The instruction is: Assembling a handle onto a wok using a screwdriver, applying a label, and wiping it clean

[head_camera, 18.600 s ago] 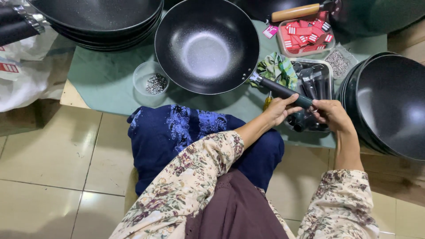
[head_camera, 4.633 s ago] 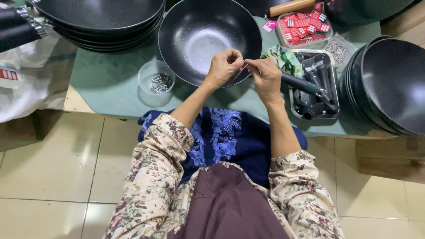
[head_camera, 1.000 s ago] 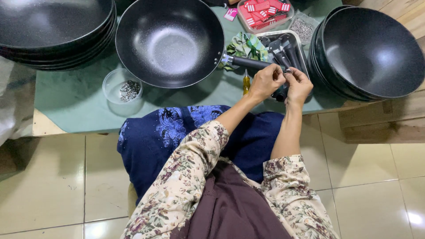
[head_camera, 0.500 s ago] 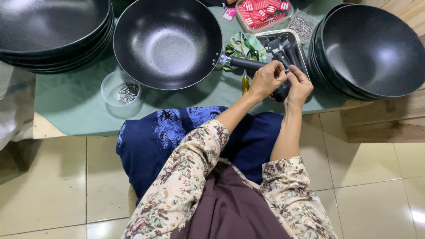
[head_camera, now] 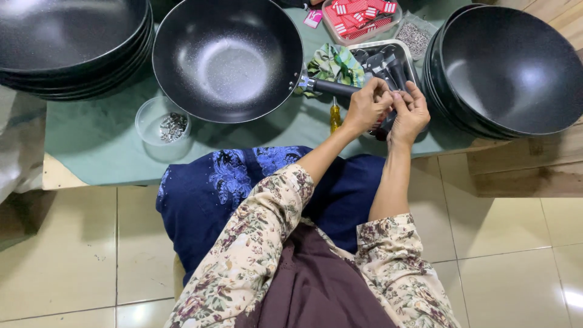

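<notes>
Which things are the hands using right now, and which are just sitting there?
In use:
left hand
right hand
black handle
wok

Just lying about:
yellow screwdriver
clear cup of small metal bits
stacked woks
red box

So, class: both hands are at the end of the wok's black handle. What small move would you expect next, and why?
Probably pick up the yellow-handled screwdriver. Both the left hand and right hand meet at the outer end of the handle, which already sits against the wok. The screwdriver lies untouched on the green mat, beside the left hand. What the fingers pinch is hidden.
</notes>
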